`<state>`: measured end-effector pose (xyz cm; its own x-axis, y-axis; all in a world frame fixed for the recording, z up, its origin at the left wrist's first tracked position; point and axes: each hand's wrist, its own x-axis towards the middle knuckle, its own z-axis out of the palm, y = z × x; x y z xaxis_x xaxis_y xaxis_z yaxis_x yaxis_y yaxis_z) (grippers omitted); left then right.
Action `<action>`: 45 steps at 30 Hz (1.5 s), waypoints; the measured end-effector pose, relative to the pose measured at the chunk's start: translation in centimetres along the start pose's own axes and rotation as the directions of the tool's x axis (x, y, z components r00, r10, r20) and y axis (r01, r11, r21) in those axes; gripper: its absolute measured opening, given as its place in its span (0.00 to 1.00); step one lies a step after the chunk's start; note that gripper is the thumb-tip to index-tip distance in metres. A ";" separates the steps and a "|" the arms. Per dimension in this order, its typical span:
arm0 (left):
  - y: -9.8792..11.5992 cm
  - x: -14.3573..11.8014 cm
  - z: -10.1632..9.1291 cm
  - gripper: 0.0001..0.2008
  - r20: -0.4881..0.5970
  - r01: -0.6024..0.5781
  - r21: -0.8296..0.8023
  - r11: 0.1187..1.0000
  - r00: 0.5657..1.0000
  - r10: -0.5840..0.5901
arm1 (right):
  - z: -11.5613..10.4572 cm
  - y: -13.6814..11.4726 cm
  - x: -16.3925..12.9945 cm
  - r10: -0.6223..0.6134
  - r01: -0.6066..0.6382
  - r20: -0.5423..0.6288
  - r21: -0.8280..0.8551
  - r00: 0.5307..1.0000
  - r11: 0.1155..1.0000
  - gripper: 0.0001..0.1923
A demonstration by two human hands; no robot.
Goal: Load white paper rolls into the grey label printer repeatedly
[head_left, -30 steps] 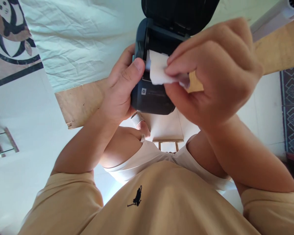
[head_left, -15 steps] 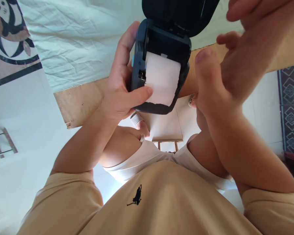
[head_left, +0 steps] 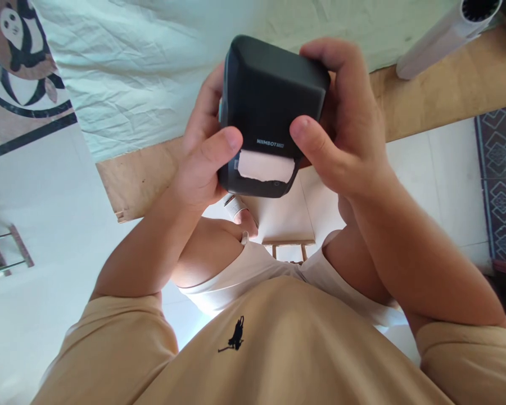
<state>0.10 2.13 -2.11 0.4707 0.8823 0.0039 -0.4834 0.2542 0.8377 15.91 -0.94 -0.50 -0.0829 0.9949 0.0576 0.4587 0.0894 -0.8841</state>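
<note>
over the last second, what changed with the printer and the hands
The printer lid has swung shut, leaving only a strip of paper sticking out. The right hand let go of the paper, lifted away, then gripped the printer. The left hand held the printer throughout.

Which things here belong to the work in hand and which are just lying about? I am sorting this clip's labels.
In hand:
label printer, lid shut
paper strip sticking out of its slot
left hand and right hand, both gripping the printer

Lying about:
white tube
panda-print cloth
patterned rug
</note>
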 end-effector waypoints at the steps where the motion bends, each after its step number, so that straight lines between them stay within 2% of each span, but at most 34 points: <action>1: 0.1 -0.1 0.1 0.17 -0.014 0.008 0.005 1.000 1.000 -0.008 | 0.0 0.1 0.0 0.003 -0.003 0.028 -0.006 1.000 1.000 0.30; 4: 0.3 -0.3 0.5 0.14 -0.044 0.043 0.014 0.999 0.998 -0.042 | -0.1 0.3 0.2 0.008 -0.007 0.055 -0.021 0.998 1.000 0.32; 9: 0.6 -0.2 0.2 0.13 -0.009 0.105 0.000 0.994 0.994 -0.105 | -0.5 0.3 0.3 -0.002 0.011 0.066 -0.140 0.998 0.990 0.34; 12: 0.6 -0.1 0.1 0.16 -0.001 0.098 -0.019 0.995 0.995 -0.098 | -0.6 0.4 0.2 -0.004 0.011 0.055 -0.128 0.998 0.992 0.35; 16: 0.9 -0.1 0.5 0.14 0.008 0.127 -0.062 0.990 0.992 -0.126 | -0.4 0.6 0.1 -0.022 0.025 0.040 -0.065 0.999 0.998 0.34; 19: 1.4 0.0 0.9 0.19 -0.003 0.222 -0.109 0.969 0.975 -0.224 | -0.3 0.6 0.2 -0.013 0.014 0.031 -0.028 0.999 0.999 0.34; 22: 1.7 0.1 1.2 0.23 -0.009 0.301 -0.136 0.944 0.952 -0.305 | -0.4 0.3 0.2 0.024 -0.021 0.045 -0.081 0.999 0.997 0.33; 25: 1.9 0.3 1.4 0.26 0.003 0.329 -0.126 0.936 0.943 -0.331 | -0.4 0.0 0.2 0.034 -0.026 0.048 -0.154 0.998 0.988 0.32; 29: 2.0 0.4 1.6 0.30 0.013 0.361 -0.117 0.925 0.932 -0.362 | -0.6 0.0 0.2 0.011 0.000 0.067 -0.168 0.998 0.986 0.31; 33: 2.0 0.3 1.8 0.29 -0.022 0.343 -0.096 0.934 0.938 -0.347 | -0.8 0.1 0.2 0.001 0.014 0.077 -0.185 0.997 0.983 0.31; 39: 2.0 0.5 2.2 0.34 0.045 0.312 -0.082 0.946 0.950 -0.309 | -1.1 0.0 0.3 -0.011 0.031 0.097 -0.208 0.995 0.978 0.32; 45: 2.0 0.5 2.0 0.31 -0.023 0.307 0.058 0.950 0.952 -0.306 | -1.2 0.5 0.6 -0.086 0.105 0.111 -0.186 0.990 0.977 0.32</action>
<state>0.86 2.27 0.70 0.5787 0.7713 -0.2650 -0.2719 0.4888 0.8290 17.16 -0.23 -0.37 -0.2192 0.9723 0.0816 0.6041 0.2009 -0.7711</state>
